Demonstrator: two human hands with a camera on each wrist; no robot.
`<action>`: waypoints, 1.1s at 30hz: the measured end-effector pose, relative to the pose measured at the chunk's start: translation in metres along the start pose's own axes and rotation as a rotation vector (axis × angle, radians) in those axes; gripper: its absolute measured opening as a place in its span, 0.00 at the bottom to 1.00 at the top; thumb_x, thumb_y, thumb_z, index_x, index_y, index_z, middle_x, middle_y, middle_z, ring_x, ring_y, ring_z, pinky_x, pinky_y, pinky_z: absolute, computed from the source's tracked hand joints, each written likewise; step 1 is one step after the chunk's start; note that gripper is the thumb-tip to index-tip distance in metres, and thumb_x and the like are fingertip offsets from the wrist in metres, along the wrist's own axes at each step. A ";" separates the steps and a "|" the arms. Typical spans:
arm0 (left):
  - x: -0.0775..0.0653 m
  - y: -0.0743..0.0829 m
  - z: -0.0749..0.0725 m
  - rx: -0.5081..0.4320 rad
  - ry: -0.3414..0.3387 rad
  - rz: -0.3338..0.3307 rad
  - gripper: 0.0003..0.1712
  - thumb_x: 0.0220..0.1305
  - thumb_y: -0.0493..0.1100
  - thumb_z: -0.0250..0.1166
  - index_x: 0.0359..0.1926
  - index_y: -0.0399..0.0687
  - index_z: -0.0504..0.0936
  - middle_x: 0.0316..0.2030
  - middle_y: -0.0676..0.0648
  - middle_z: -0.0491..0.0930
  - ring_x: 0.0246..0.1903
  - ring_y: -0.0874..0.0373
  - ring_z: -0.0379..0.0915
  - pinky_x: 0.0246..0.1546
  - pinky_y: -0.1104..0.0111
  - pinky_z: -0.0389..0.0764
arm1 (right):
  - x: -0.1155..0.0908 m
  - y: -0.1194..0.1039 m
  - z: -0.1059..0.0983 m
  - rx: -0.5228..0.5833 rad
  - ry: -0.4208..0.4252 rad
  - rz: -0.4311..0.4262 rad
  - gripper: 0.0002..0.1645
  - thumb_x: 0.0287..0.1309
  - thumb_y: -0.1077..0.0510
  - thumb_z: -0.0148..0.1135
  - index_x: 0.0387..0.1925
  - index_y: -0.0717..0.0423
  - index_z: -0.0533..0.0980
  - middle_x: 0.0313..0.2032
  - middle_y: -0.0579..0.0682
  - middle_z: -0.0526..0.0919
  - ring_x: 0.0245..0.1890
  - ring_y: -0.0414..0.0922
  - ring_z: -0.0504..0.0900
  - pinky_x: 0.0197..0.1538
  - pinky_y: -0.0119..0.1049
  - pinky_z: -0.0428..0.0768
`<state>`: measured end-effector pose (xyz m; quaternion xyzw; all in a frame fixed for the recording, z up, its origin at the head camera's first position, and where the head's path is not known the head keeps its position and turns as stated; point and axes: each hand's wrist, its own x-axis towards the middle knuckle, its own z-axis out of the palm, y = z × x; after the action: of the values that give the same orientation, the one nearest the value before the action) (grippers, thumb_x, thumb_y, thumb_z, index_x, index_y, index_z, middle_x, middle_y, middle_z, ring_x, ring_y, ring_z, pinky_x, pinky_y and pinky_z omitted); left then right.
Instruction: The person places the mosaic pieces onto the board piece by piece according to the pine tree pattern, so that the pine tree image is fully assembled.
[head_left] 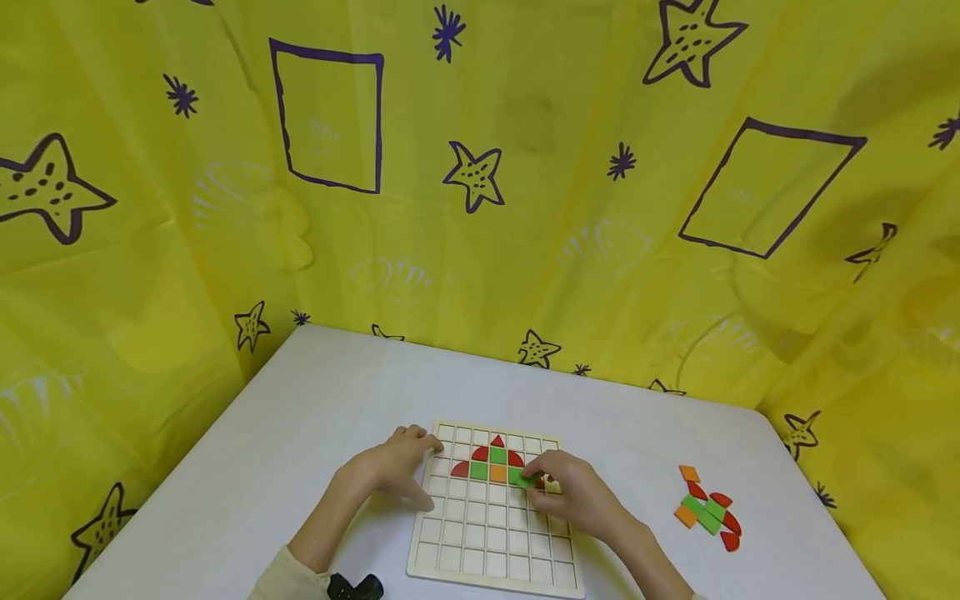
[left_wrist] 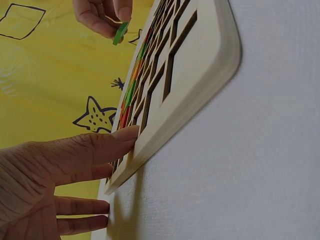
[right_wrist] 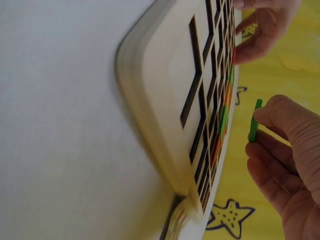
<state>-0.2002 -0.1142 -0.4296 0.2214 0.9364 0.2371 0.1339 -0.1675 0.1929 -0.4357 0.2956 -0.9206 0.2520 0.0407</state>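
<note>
A pale wooden grid board (head_left: 472,561) lies on the white table. Red, green and orange tiles form a stepped, pointed pattern in its upper squares, with a red triangle (head_left: 497,441) on top. My right hand (head_left: 573,493) pinches a green tile (right_wrist: 256,121) between thumb and fingertips, above the board's right half. Seen from the right wrist, this tile is edge-on and held off the board. My left hand (head_left: 390,463) is at the board's left edge; its thumb (left_wrist: 127,136) rests on the rim, the fingers stretched along the far side.
To the right of the board, a loose cluster of tiles lies on the table, with orange squares (head_left: 686,517), green squares (head_left: 709,520) and red rounded pieces (head_left: 731,542). A yellow curtain (head_left: 525,250) with drawn stars hangs behind the table (head_left: 360,375) and at both sides.
</note>
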 end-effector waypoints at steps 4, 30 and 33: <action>0.001 0.000 0.001 -0.001 -0.001 0.004 0.43 0.42 0.49 0.85 0.60 0.46 0.79 0.61 0.41 0.72 0.62 0.45 0.65 0.58 0.45 0.76 | 0.008 -0.009 0.005 -0.066 -0.049 -0.023 0.10 0.58 0.60 0.73 0.42 0.51 0.84 0.43 0.41 0.86 0.46 0.40 0.82 0.54 0.43 0.82; 0.003 0.000 0.000 0.015 -0.009 0.002 0.42 0.42 0.49 0.85 0.60 0.47 0.79 0.62 0.40 0.72 0.64 0.42 0.65 0.60 0.43 0.75 | 0.024 -0.021 0.017 -0.144 -0.180 -0.097 0.10 0.60 0.61 0.71 0.44 0.51 0.84 0.44 0.41 0.86 0.48 0.40 0.83 0.55 0.40 0.81; 0.003 0.000 0.001 0.016 -0.011 0.000 0.42 0.43 0.50 0.85 0.60 0.46 0.78 0.62 0.40 0.72 0.64 0.42 0.65 0.60 0.43 0.75 | 0.023 -0.022 0.017 -0.147 -0.174 -0.092 0.10 0.60 0.61 0.70 0.44 0.52 0.85 0.44 0.41 0.86 0.48 0.41 0.83 0.55 0.40 0.81</action>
<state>-0.2023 -0.1128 -0.4307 0.2240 0.9374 0.2285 0.1373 -0.1732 0.1573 -0.4355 0.3544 -0.9221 0.1551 -0.0065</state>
